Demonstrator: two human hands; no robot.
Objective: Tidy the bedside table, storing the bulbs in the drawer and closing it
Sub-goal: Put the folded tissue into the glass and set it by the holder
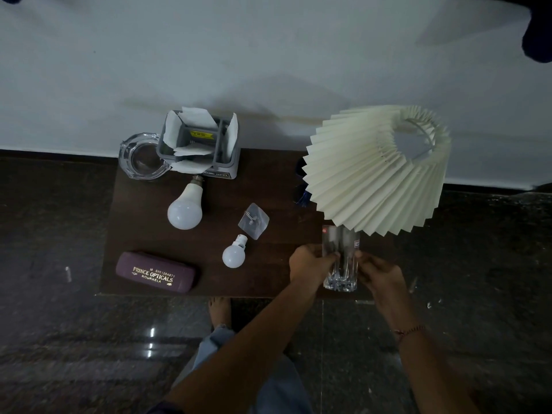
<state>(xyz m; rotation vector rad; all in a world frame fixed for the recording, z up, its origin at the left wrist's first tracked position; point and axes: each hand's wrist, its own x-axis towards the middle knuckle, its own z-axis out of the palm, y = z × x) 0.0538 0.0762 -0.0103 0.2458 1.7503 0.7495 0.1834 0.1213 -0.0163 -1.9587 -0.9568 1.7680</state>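
Note:
Two white bulbs lie on the dark wooden bedside table [143, 222]: a large bulb [185, 209] left of centre and a small bulb [234, 253] nearer the middle. At the table's front right stands a tall clear drinking glass [341, 261]. My left hand [310, 262] grips its left side and my right hand [378, 271] grips its right side. No drawer is visible from this angle.
A pleated cream lampshade [376, 168] tilts over the table's right part. A glass ashtray [143, 158] and a grey box with papers [200, 144] stand at the back left. A purple spectacle case [155, 276] lies front left, a clear plastic hook [253, 221] mid-table.

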